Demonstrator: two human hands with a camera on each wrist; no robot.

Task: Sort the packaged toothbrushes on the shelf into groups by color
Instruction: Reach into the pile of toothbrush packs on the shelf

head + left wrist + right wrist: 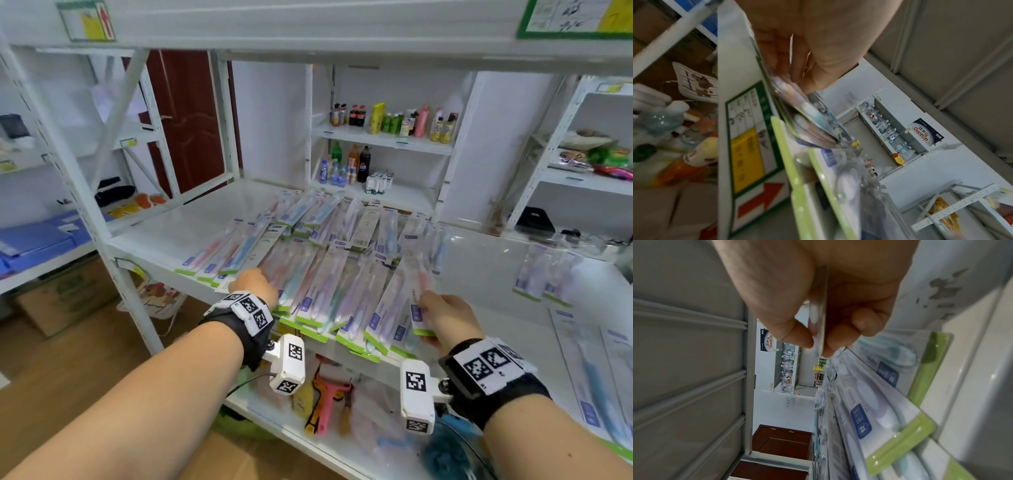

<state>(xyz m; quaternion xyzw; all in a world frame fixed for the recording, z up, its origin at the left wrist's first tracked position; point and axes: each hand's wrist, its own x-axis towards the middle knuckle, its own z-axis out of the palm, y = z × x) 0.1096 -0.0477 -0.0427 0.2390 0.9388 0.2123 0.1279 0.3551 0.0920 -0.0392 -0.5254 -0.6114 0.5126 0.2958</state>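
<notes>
Head view: white metal shelf [191, 222], middle board covered with a loose spread of packaged toothbrushes [329, 267], green-edged cards overlapping, brush colors mixed pink, blue, purple, teal. A few pink and blue packs [226, 253] lie together at the left front; a couple of purple packs [544, 277] sit apart at the right. Left hand [255, 284] rests on the pile's left front, fingers hidden under the hand. Right hand [445, 317] pinches a pink-brush pack [419, 298] by its lower end, at the pile's right side. Drink bottles [356, 164] on a far shelf.

Left wrist view: left-hand fingers [781, 53] curled round a small stack of packs [807, 120], thumb on top, by the shelf-edge price label [748, 146].

Right wrist view: thumb and fingers [838, 337] clamp the pack edge-on; other packs lie just beside.
</notes>
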